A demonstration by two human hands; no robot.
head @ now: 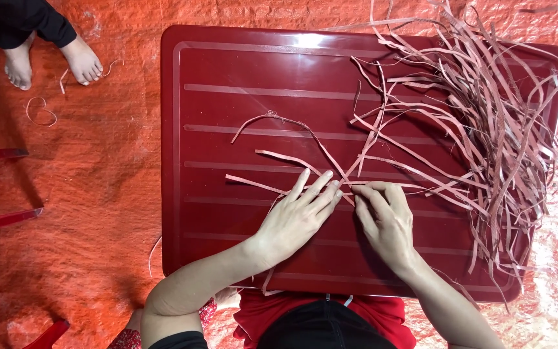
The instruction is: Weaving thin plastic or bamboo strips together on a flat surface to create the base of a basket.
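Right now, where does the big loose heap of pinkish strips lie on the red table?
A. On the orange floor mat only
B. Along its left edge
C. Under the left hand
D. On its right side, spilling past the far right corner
D: the heap of strips covers the right side of the red table, beyond the right hand.

Glossy deep red on the ribbed plastic table (227, 110) under both hands, with paler raised lines across it. Dusty pink, some nearly beige, on the thin strips (279, 161) fanned beneath the left hand (295, 216) and right hand (385, 220). Same faded pink in the tangled strip pile (492, 129) beyond the right hand. Bright orange-red woven sheet (98, 168) left of the left hand. Black sleeve (14, 19) far up-left.
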